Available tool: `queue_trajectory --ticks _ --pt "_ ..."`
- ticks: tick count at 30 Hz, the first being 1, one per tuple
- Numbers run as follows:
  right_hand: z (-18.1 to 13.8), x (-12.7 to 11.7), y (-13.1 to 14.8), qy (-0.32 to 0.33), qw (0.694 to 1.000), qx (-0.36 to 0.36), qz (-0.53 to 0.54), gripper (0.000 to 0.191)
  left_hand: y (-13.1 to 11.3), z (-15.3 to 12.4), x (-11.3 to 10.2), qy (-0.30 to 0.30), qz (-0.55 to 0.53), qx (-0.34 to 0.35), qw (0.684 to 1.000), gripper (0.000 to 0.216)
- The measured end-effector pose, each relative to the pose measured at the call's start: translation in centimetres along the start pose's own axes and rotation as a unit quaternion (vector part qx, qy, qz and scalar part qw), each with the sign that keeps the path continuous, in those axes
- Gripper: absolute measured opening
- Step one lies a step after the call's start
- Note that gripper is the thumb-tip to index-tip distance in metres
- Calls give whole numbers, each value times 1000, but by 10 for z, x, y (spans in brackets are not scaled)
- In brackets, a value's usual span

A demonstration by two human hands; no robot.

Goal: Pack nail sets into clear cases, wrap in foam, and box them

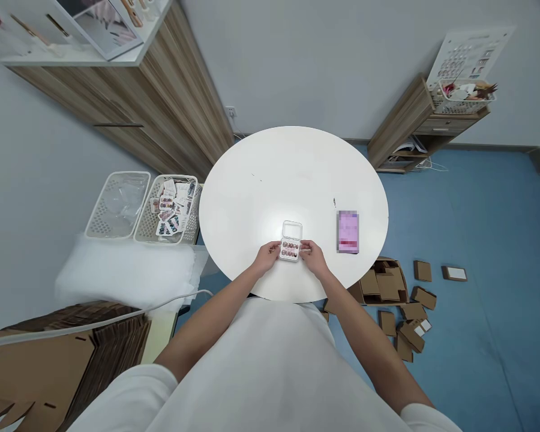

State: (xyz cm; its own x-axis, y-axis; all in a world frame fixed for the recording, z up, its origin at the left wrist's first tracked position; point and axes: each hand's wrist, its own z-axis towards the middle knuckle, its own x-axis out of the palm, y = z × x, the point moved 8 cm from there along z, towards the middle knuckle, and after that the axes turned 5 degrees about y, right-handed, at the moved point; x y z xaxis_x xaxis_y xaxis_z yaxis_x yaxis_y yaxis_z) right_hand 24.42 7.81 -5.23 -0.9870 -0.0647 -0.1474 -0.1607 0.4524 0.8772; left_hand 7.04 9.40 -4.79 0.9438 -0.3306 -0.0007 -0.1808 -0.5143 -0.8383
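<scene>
A small clear plastic case of press-on nails (pixel 290 249) lies near the front of the round white table (pixel 292 162). Its hinged lid (pixel 292 229) stands open on the far side, and rows of reddish-pink nails show inside. My left hand (pixel 267 257) grips the case's left edge between thumb and fingers. At the opposite edge, my right hand (pixel 313 257) holds the case in the same way, fingers curled. To the right on the tabletop lies a phone-shaped pink rectangle (pixel 348 231), its face blurred out.
Left of the table are a white basket of nail packets (pixel 171 210), another basket with clear plastic (pixel 121 204), white foam sheeting (pixel 126 270) and stacked flat cardboard (pixel 72 354). Small brown boxes (pixel 411 333) are scattered on the blue floor at right, beside a full carton (pixel 382 285).
</scene>
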Motion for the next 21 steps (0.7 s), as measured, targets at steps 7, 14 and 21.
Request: queue_trajectory --ticks 7,14,21 --pt "-20 -9 11 52 994 -10 101 47 -2 -22 11 26 -100 17 995 39" --pt "-27 -8 26 106 988 -7 113 44 -11 -43 13 26 -125 6 992 44" --pt "-13 -2 35 120 975 49 181 30 -19 -54 4 50 -161 0 986 41"
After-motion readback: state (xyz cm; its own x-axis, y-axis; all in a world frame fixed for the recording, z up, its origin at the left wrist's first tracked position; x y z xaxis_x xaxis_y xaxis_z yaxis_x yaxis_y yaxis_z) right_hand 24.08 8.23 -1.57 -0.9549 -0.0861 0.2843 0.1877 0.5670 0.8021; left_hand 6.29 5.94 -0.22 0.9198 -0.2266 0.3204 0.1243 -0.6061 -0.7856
